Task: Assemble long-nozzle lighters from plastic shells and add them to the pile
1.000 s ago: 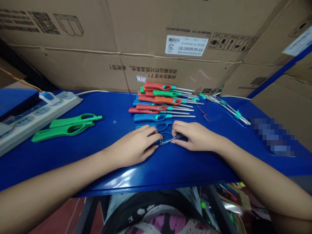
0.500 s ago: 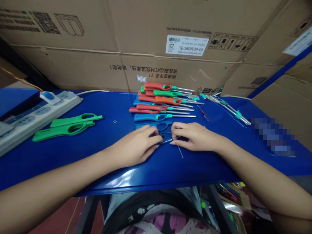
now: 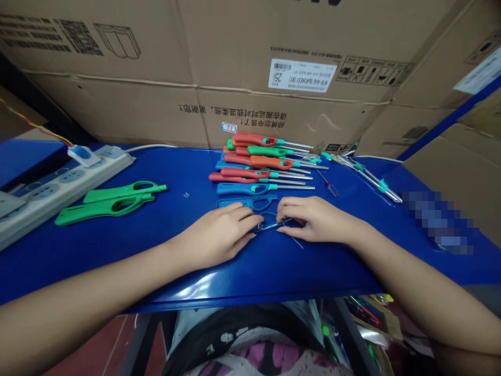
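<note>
Left hand [image 3: 219, 235] and right hand [image 3: 315, 219], fingers nearly closed, pinch a thin wire part [image 3: 274, 225] over the blue shell [image 3: 245, 201], mid-bench [image 3: 117, 250]. New since a second ago: a loose wire end [image 3: 298, 243] trails near the right hand.

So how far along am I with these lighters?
Looks done: a stack of assembled lighters behind your hands. In hand: your left hand steadies a blue shell half while your right hand pinches a thin metal part at it. Left, it seems: the green shell halves at far left and the loose metal tubes at right lie unassembled.
</note>
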{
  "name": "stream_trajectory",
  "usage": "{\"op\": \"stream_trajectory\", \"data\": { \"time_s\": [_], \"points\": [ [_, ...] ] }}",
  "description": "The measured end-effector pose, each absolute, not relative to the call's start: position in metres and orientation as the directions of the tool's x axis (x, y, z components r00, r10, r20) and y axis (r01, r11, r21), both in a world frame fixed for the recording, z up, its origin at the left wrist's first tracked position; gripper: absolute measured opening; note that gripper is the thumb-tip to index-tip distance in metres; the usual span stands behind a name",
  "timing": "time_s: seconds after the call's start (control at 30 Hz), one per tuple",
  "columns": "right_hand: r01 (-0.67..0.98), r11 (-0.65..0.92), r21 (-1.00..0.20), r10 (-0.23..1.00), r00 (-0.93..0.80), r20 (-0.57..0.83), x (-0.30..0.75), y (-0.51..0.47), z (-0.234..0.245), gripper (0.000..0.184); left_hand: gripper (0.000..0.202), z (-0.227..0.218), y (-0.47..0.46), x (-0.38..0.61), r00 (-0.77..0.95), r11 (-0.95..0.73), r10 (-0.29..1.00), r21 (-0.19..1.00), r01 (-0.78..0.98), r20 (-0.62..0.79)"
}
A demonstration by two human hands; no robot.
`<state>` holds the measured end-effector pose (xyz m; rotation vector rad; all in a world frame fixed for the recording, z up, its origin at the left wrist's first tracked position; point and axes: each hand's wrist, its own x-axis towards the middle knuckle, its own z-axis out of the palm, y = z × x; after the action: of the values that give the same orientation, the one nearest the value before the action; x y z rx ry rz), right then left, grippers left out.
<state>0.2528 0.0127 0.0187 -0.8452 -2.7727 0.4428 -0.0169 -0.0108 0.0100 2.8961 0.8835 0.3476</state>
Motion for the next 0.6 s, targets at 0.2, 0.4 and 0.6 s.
{"op": "stream_trajectory", "data": {
  "time_s": [0.2, 0.4, 0.6],
  "points": [
    [0.536, 0.801, -0.265, 0.577, -0.809, 0.108, 0.25, 0.012, 0.016, 0.025, 0.034, 0.005, -0.009, -0.016, 0.754, -0.79, 0.613, 0.191, 0.582, 0.237],
    [0.551, 0.813, -0.186, 0.575, -0.811, 0.107, 0.247, 0.01, 0.012, 0.033, 0.03, 0.0, -0.009, -0.015, 0.735, -0.786, 0.618, 0.221, 0.578, 0.277],
    [0.529, 0.821, -0.216, 0.559, -0.821, 0.114, 0.244, 0.009, 0.011, 0.032, 0.031, -0.002, -0.007, -0.015, 0.735, -0.783, 0.621, 0.246, 0.571, 0.273]
  ]
}}
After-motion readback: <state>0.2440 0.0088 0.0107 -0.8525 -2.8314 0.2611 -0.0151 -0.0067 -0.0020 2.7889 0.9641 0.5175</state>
